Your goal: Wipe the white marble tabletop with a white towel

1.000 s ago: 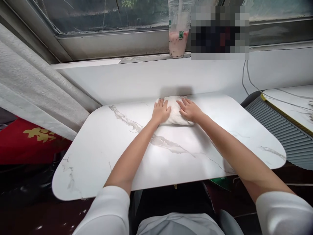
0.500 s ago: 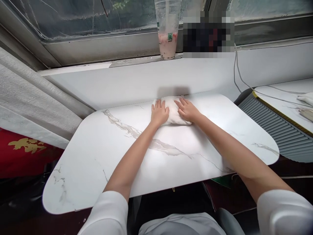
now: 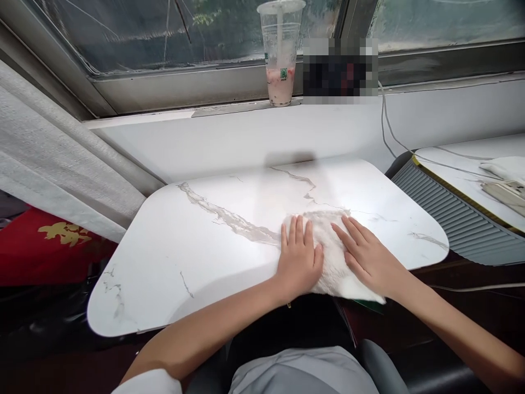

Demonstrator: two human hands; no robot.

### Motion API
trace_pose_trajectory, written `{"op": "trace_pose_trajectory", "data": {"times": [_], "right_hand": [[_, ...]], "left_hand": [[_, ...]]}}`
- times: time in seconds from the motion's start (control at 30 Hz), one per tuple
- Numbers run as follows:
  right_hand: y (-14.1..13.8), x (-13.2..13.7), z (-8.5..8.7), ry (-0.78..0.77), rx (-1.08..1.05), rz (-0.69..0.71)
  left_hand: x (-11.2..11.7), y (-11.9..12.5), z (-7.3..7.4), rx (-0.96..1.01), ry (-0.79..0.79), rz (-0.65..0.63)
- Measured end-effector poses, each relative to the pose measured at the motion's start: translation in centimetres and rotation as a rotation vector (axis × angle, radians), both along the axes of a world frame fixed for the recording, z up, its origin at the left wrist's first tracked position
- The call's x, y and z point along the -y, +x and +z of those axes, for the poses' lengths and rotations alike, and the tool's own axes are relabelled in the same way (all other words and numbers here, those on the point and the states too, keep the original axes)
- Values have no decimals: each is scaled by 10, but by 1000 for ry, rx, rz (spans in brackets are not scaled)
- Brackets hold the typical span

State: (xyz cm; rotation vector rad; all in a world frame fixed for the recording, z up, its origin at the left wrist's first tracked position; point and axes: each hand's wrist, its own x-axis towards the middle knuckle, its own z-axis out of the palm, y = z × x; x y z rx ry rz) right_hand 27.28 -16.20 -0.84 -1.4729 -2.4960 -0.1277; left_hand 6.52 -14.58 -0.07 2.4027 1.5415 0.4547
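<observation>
My left hand [image 3: 297,264] lies flat near the front edge of the white marbled table [image 3: 221,257], a little right of its middle, palm down on the left part of a fluffy white cloth [image 3: 331,262]. Its fingers are straight and slightly spread, pointing toward the table's far edge, and the thumb sticks out to the right over the pile. I'm not gripping anything with it; the open hand simply rests on the fabric. My left elbow is bent, so the forearm [image 3: 221,317] comes in low and slantwise across the table's front edge. My right hand [image 3: 369,260] is open too, laid on the cloth's right part, fingers long and angled forward and left, with a gap between the index and the rest. Its forearm [image 3: 455,323] slopes back to the right, off the table's front edge. The cloth is spread under both my hands, its nearest corner poking past that edge. Beyond the table's far side, a plastic cup [image 3: 282,60] of pink drink stands on the windowsill [image 3: 229,110].
</observation>
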Motion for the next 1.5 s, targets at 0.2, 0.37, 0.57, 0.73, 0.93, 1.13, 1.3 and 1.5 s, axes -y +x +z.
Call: {"op": "trace_pose_trajectory", "data": {"times": [0.2, 0.37, 0.57, 0.73, 0.93, 1.13, 1.3, 1.5], "right_hand": [[8, 14, -4, 1, 9, -88], [22, -26, -3, -175, 72, -162], [35, -134, 8, -368, 137, -200], [25, -202, 10, -274, 41, -307], [28, -247, 8, -155, -142, -308], [38, -268, 9, -138, -204, -275], [40, -257, 7, -109, -163, -286], [49, -210, 13, -148, -129, -372]], "left_hand": [[3, 9, 4, -26, -37, -86], [-33, 21, 3, -10, -34, -61], [-110, 45, 0, 29, -8, 55], [-178, 58, 0, 48, 7, 122], [-230, 69, -1, 39, 43, 168], [-248, 80, -2, 21, 90, 230], [-242, 82, -2, -26, 72, 222], [-203, 91, 0, -50, 37, 155]]}}
